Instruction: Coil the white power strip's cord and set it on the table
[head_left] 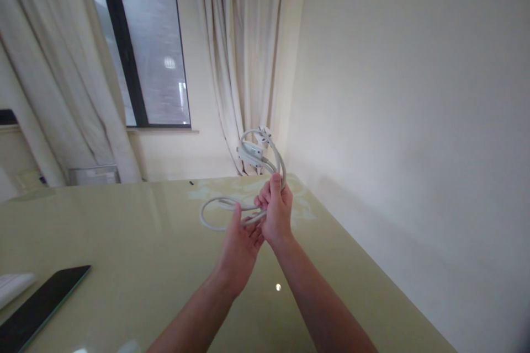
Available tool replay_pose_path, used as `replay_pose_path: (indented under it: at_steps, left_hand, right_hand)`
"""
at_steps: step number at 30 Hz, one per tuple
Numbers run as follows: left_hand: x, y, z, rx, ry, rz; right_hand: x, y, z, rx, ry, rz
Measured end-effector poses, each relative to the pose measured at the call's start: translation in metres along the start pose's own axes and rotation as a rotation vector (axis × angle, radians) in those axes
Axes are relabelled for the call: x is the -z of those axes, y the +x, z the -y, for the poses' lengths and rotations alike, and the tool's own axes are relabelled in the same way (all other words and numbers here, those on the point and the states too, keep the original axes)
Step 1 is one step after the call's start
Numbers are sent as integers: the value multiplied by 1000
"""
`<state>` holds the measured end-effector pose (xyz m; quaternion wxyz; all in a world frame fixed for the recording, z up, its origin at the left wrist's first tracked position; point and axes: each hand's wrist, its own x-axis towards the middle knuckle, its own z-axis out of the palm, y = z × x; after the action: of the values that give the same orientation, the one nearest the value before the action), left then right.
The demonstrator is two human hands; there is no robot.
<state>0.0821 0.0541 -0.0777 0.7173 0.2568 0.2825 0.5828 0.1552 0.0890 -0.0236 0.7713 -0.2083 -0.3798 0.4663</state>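
Both my hands hold a white power cable (pixel 215 226) with a plug and small white adapter block (pixel 250 153) above a glossy beige table (pixel 136 242). My right hand (pixel 276 210) is closed around the upper loop of the cable, which arches up past the plug. My left hand (pixel 240 242) sits just below and left of it, palm up, thumb and fingers pinching the lower loop that spreads out to the left. The two hands touch each other.
A dark flat tablet-like slab (pixel 37 306) lies at the table's near left, with a white object (pixel 14 285) beside it. Behind the table are a window (pixel 144 44), cream curtains (pixel 244 60) and a plain wall (pixel 414 121) on the right.
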Motion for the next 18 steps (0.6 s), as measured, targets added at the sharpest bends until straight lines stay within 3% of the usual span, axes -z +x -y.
replay_pose_path:
  at_steps: [3,7,12,15,18]
  left_hand:
    - [1,1,-24,-38,-255,-110]
    - [11,6,-54,-256,-277,-210]
    - [21,8,-80,-646,-16,-249]
    - [25,6,-90,-691,186,-191]
    - [37,9,-101,-740,193,-249]
  right_hand:
    - [-7,-11,-8,-70,1,115]
    - [-12,-19,-13,-194,35,226]
    - [-4,-9,-19,-349,118,-10]
    - [5,1,-22,-366,112,-86]
    - [13,11,-17,-329,32,-81]
